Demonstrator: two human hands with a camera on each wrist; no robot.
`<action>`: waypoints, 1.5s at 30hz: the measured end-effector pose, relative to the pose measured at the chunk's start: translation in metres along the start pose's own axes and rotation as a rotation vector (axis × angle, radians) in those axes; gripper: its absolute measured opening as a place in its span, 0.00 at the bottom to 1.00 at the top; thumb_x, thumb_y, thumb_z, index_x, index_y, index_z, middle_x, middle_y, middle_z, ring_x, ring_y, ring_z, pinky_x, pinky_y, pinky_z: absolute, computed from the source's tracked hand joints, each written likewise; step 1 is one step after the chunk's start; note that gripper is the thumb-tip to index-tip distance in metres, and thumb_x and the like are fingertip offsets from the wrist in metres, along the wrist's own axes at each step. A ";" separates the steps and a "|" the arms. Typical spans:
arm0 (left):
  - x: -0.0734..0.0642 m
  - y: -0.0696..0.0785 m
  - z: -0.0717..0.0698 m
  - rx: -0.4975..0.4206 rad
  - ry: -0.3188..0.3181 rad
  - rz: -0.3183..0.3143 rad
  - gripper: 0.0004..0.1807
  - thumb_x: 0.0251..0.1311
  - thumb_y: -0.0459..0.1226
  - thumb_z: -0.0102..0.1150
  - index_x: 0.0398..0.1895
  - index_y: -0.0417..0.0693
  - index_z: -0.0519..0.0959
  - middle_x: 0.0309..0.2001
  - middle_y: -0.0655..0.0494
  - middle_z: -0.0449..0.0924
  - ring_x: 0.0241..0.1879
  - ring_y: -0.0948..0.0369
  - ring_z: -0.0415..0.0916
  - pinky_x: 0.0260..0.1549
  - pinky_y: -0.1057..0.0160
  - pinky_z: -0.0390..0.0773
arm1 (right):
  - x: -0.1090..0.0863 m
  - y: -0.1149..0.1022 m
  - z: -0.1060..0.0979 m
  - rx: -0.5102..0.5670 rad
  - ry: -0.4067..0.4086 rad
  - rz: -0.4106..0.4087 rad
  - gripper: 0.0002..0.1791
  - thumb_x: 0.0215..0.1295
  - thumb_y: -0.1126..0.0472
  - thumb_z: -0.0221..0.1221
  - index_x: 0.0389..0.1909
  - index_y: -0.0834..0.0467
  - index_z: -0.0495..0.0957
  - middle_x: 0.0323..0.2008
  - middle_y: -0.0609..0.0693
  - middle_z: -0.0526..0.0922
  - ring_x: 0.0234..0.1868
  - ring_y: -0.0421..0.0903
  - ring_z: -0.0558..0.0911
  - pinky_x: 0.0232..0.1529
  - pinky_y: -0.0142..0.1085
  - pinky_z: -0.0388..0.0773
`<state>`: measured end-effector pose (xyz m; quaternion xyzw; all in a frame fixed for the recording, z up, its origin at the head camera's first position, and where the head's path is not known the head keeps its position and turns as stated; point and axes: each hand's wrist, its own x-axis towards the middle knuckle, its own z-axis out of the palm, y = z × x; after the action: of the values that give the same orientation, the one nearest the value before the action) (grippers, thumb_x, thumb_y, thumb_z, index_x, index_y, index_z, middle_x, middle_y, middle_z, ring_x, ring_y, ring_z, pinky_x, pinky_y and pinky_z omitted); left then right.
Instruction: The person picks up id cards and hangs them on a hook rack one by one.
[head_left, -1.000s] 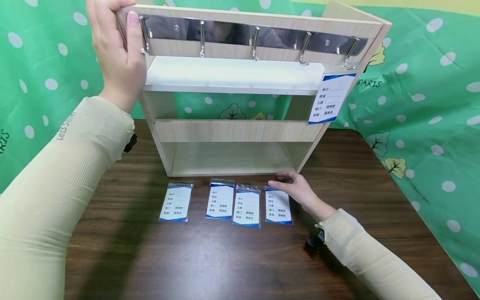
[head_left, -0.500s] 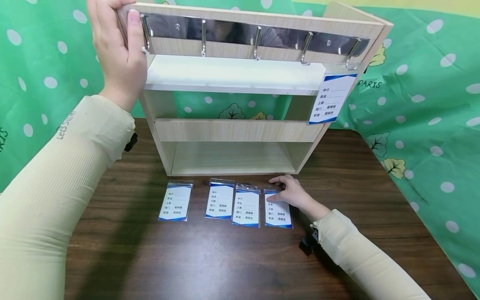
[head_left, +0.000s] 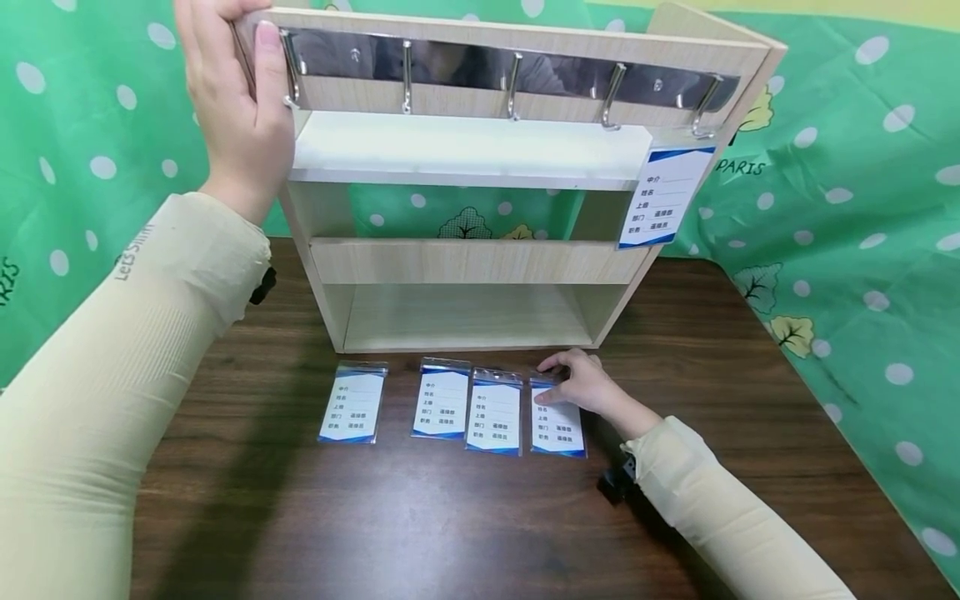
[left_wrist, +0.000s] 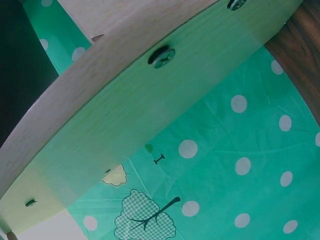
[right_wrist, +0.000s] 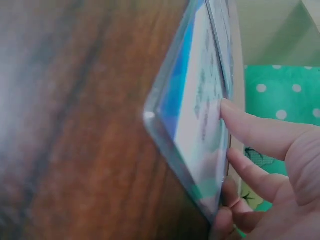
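Observation:
My left hand [head_left: 243, 125] grips the upper left corner of a pale wooden shelf rack [head_left: 472, 262], thumb on its front and fingers over the side. A metal strip with several hooks [head_left: 512, 87] crosses the rack's top board. One name badge [head_left: 667, 200] hangs from the rightmost hook. On the table, my right hand [head_left: 588, 387] pinches the upper part of the rightmost lying badge [head_left: 557, 429], thumb on its face and fingers at its top edge. In the right wrist view that badge [right_wrist: 200, 100] looks flat on the wood. The left wrist view shows the rack's side panel [left_wrist: 115, 110], no hand.
Three more badges lie in a row in front of the rack: a left one [head_left: 352, 404], a middle one [head_left: 441, 400] and one beside it [head_left: 492, 412]. A dark wooden table [head_left: 420, 525] carries everything. Green dotted cloth [head_left: 840, 200] hangs behind and to the right.
The right hand has shifted slightly left, its thumb moving down onto the rightmost badge's face. That badge has slid slightly toward me. The left hand stays at the corner.

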<state>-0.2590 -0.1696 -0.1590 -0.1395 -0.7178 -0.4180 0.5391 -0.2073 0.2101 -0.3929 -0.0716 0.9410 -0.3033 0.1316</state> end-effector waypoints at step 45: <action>-0.001 0.002 0.001 0.002 0.015 0.000 0.14 0.66 0.39 0.42 0.48 0.50 0.75 0.51 0.66 0.66 0.52 0.77 0.61 0.60 0.69 0.61 | -0.003 -0.001 -0.037 0.088 0.005 -0.067 0.12 0.61 0.65 0.65 0.44 0.67 0.83 0.32 0.56 0.84 0.31 0.44 0.79 0.33 0.34 0.75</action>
<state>-0.2579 -0.1672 -0.1593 -0.1357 -0.7140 -0.4183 0.5448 -0.2147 0.2306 -0.3625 -0.0964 0.9241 -0.3490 0.1220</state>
